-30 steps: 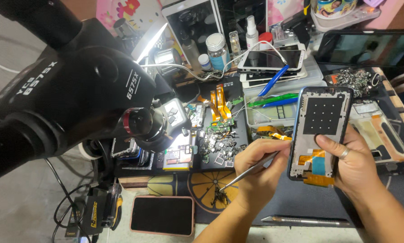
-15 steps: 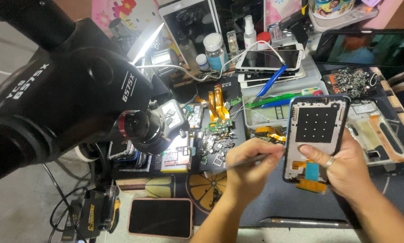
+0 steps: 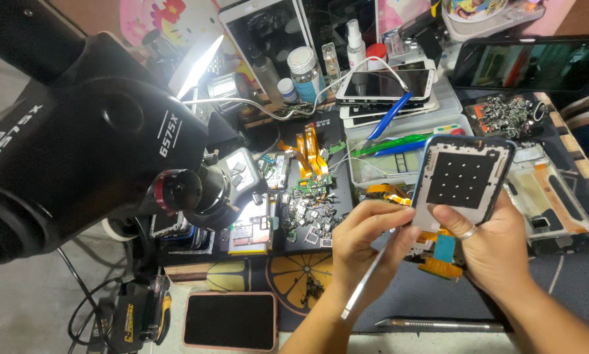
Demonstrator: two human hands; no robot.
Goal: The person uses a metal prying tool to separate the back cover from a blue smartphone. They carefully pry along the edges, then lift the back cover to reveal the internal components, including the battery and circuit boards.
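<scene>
Much of the left half of the view is filled by a black microscope [image 3: 98, 157], its lit lens end angled down over the cluttered counter [image 3: 570, 288]. Behind it, at the back of the counter, a large dark tablet [image 3: 534, 62] is propped on the right, and a white-framed tablet [image 3: 268, 33] is leaned upright near the middle. A stack of phones [image 3: 386, 85] is laid on a clear plastic box [image 3: 399, 164], in which green and blue prying tools are kept. To the far right a stripped phone frame [image 3: 550, 203] is lying flat.

A disassembled phone [image 3: 462, 180] is held upright above the counter, right of centre, its inner side with a black square pad turned toward the camera. It is gripped from below by the right hand [image 3: 498, 255], the thumb, which bears a ring, being pressed on its lower face. An orange and blue flex cable [image 3: 442, 259] is seen hanging at its bottom edge. The left hand [image 3: 366, 246] is closed around thin metal tweezers [image 3: 370, 278], pinched between thumb and fingers just beside the phone's lower left corner; whether the tip is touching the phone cannot be told.

A pink-cased phone [image 3: 230, 321] is laid face up at the near edge. Loose small circuit parts [image 3: 307, 216] are scattered on the dark mat beside the microscope, with orange ribbon cables [image 3: 311, 151] behind them.
</scene>
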